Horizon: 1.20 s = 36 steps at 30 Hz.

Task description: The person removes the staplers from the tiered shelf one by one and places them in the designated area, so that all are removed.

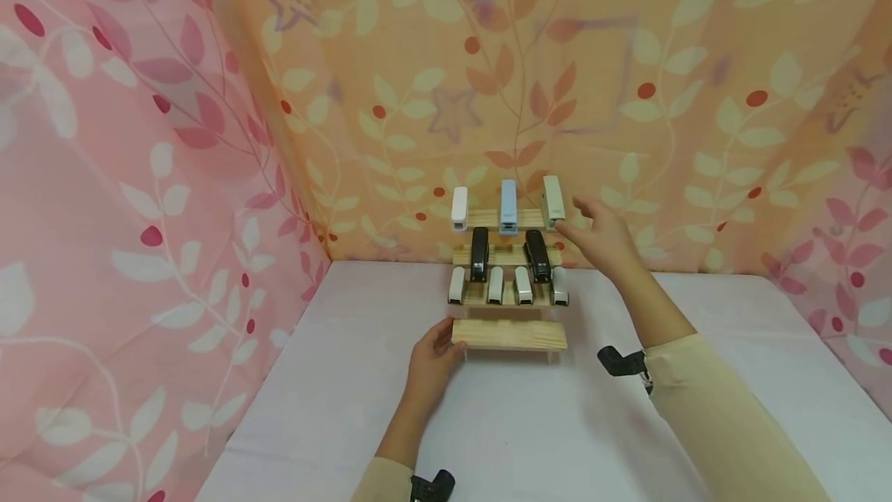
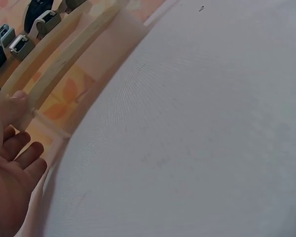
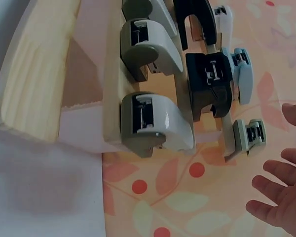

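A stepped wooden rack (image 1: 509, 335) holds staplers on its upper tiers. On the top tier stand a white stapler (image 1: 460, 208), a light blue stapler (image 1: 508, 206) and a pale green stapler (image 1: 553, 198). Two black staplers (image 1: 479, 254) occupy the tier below, above a row of several white-and-grey staplers (image 3: 165, 121). My left hand (image 1: 433, 359) grips the left end of the lowest, bare tier, thumb at its front edge; its other fingers curl loosely below in the left wrist view. Beside the pale green stapler, my right hand (image 1: 601, 237) is spread, apart from it in the right wrist view.
The rack stands on a white-covered table (image 1: 334, 393) near its back edge. Leaf-patterned cloth hangs behind, orange (image 1: 390, 99), and at the left, pink (image 1: 139, 215). Black straps with camera mounts (image 1: 620, 362) sit at both wrists.
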{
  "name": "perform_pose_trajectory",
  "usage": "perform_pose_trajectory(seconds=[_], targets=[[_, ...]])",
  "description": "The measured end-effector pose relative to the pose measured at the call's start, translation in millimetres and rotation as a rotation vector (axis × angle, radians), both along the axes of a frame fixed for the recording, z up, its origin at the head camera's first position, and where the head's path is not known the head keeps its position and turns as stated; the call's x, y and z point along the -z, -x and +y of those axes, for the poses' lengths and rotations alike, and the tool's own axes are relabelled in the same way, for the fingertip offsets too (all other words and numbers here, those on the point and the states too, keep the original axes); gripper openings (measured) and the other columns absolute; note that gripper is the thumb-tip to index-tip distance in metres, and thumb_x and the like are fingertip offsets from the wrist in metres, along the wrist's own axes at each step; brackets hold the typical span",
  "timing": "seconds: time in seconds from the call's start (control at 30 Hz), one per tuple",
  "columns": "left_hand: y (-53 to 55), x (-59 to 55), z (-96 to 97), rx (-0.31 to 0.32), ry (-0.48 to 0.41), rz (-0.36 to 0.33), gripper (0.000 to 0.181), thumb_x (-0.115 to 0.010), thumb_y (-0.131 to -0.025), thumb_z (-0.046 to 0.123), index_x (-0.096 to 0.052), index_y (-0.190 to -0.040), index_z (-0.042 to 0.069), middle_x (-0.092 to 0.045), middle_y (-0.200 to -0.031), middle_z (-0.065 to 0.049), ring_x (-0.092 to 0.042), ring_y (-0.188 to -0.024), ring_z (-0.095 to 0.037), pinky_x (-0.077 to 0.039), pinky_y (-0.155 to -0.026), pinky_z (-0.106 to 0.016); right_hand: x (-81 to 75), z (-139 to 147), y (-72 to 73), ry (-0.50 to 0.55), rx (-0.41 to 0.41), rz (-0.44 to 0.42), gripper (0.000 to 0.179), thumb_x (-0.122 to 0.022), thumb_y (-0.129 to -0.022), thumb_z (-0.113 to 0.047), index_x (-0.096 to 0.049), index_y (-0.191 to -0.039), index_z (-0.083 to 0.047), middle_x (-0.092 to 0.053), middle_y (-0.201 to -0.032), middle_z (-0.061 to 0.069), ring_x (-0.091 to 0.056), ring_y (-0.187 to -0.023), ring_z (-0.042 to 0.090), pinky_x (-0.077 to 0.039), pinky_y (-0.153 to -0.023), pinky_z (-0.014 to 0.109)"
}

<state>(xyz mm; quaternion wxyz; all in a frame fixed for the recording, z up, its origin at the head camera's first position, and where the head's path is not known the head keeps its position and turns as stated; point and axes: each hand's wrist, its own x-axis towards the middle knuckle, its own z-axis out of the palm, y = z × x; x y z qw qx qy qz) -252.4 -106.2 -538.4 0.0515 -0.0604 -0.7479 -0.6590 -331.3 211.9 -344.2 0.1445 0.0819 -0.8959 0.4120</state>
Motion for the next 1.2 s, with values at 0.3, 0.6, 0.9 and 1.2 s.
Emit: perform_pose_trajectory(seconds=[0.3,0.6,0.9,1.2], targets=[[0.5,4.8,1.5,0.034,-0.029,-0.006,0.066,-0.078,-0.093,0.017,-0.049,-0.150,0.002,-0.054,-0.149,-0.017,-0.053,-0.138,-0.030,-0.048,-0.110,-0.028,2.6,-12.3,15.6,0.009,0.044,-0.039,0.069,-0.071,-0.097,-0.035,-0.046,-0.151,0.000,-0.047,-0.153,0.025,-0.043,-0.141,0.046,-0.038,-0.115,0.064],[-0.6,5.4,1.0,0.022,-0.030,-0.003,0.065,-0.078,-0.093,0.018,-0.050,-0.149,0.002,-0.055,-0.148,-0.018,-0.053,-0.138,-0.031,-0.049,-0.109,-0.026,10.5,-20.6,26.7,0.093,0.070,-0.056,0.065,-0.074,-0.095,-0.042,-0.054,-0.146,-0.007,-0.061,-0.141,0.020,-0.053,-0.134,0.039,-0.046,-0.109,0.058],[0.9,2.6,1.1,-0.005,0.005,0.000,0.064,-0.080,-0.091,0.019,-0.053,-0.147,0.004,-0.059,-0.145,-0.015,-0.054,-0.137,-0.029,-0.043,-0.116,-0.037,11.4,-24.3,30.8,0.039,0.140,-0.014,0.054,-0.075,-0.094,-0.040,-0.064,-0.134,-0.006,-0.072,-0.124,0.018,-0.072,-0.103,0.033,-0.060,-0.085,0.049],[-0.4,3.1,3.6,-0.017,0.002,0.008,0.062,-0.079,-0.091,0.014,-0.053,-0.145,0.000,-0.059,-0.144,-0.018,-0.055,-0.136,-0.034,-0.045,-0.115,-0.039,7.0,-20.8,20.9,-0.135,0.286,0.022,0.042,-0.072,-0.091,-0.041,-0.074,-0.114,-0.006,-0.076,-0.099,0.015,-0.067,-0.080,0.032,-0.049,-0.056,0.039]])
